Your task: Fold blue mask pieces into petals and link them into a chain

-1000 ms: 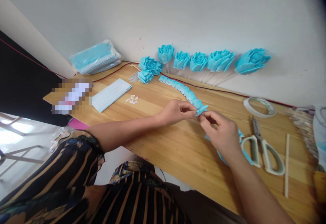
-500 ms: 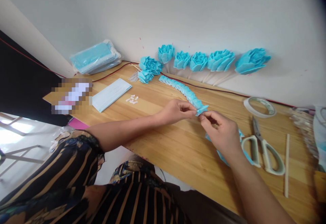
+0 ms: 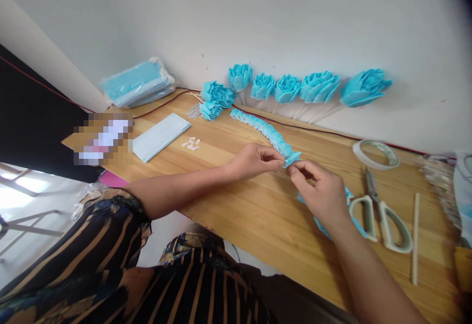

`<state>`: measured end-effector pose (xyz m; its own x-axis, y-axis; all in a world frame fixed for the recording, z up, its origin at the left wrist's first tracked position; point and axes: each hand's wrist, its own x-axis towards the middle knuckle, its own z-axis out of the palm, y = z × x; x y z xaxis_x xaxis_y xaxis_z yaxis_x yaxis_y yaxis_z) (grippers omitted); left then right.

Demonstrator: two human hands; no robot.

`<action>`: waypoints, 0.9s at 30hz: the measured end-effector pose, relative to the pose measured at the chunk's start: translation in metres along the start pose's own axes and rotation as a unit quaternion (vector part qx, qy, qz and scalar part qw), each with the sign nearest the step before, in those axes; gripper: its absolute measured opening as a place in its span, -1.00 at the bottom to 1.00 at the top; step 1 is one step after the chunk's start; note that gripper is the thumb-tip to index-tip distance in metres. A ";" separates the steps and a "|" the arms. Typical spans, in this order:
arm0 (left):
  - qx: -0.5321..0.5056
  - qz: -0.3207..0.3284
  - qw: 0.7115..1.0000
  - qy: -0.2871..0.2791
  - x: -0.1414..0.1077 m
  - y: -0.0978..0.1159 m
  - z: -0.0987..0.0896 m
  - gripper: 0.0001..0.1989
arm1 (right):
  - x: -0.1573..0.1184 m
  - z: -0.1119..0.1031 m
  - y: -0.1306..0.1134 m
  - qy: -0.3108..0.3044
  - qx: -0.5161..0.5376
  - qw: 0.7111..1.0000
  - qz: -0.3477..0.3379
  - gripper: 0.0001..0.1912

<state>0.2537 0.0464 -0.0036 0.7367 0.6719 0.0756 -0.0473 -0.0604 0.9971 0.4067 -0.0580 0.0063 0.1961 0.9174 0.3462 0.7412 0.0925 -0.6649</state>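
A long blue folded strip curves over the wooden table, and both hands meet at its near end. My left hand pinches the strip's left edge between thumb and finger. From the right, my right hand pinches the same end, fingertips nearly touching those of my left. More blue material lies partly hidden under my right hand and wrist. White-handled scissors rest beside it, blades pointing away, with a thin wooden stick to their right.
Several blue flowers on sticks lean against the wall. A tape roll lies beyond the scissors. To the left are small white pieces, flat masks and a bagged mask stack. A cable runs along the wall.
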 end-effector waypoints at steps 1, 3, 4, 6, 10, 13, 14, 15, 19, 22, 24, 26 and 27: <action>-0.003 0.000 1.000 -0.002 0.000 0.000 0.000 -0.90 | 0.000 0.000 0.000 0.000 0.001 1.000 0.000 -0.86; -0.005 0.003 1.000 -0.006 -0.001 0.001 0.000 -0.90 | 0.001 0.000 0.000 0.001 0.002 1.000 0.000 -0.86; -0.003 0.004 1.000 -0.009 -0.001 0.001 0.000 -0.89 | 0.001 0.001 0.000 0.002 0.002 1.000 0.001 -0.85; 0.003 0.007 1.000 -0.010 -0.002 0.001 0.000 -0.88 | 0.001 0.001 0.000 0.003 0.001 1.000 0.003 -0.84; 0.010 0.011 1.000 -0.012 -0.002 0.000 0.000 -0.89 | 0.000 0.000 0.000 0.000 -0.003 1.000 -0.003 -0.85; 0.004 0.017 1.000 -0.017 -0.001 -0.001 0.000 -0.89 | 0.000 0.000 0.001 -0.004 -0.006 1.000 -0.010 -0.86; 0.002 0.018 1.000 -0.019 -0.001 -0.002 0.000 -0.88 | 0.000 0.000 0.001 -0.004 -0.007 1.000 -0.012 -0.86; -0.001 0.019 1.000 -0.020 -0.001 -0.002 0.000 -0.88 | 0.000 0.000 0.001 -0.005 -0.009 1.000 -0.014 -0.86; -0.002 0.020 1.000 -0.018 -0.001 -0.004 -0.001 -0.89 | 0.000 0.000 0.003 -0.002 -0.012 1.000 -0.029 -0.87; 0.001 0.021 1.000 -0.013 -0.001 -0.003 -0.001 -0.89 | 0.000 0.000 0.005 0.000 -0.017 0.999 -0.040 -0.88; 0.003 0.020 1.000 -0.012 -0.001 -0.002 -0.001 -0.90 | -0.001 0.000 0.005 0.000 -0.018 0.999 -0.042 -0.88; 0.009 0.021 1.000 -0.014 -0.001 -0.001 -0.002 -0.90 | -0.001 0.000 0.004 0.001 -0.017 0.999 -0.040 -0.87; 0.013 0.022 1.000 -0.013 -0.001 0.000 -0.002 -0.89 | 0.000 0.000 0.004 0.003 -0.016 0.999 -0.039 -0.87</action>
<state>0.2518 0.0470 -0.0039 0.7518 0.6488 0.1180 -0.0618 -0.1088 0.9921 0.4096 -0.0580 0.0034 0.1395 0.9058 0.4001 0.7744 0.1520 -0.6142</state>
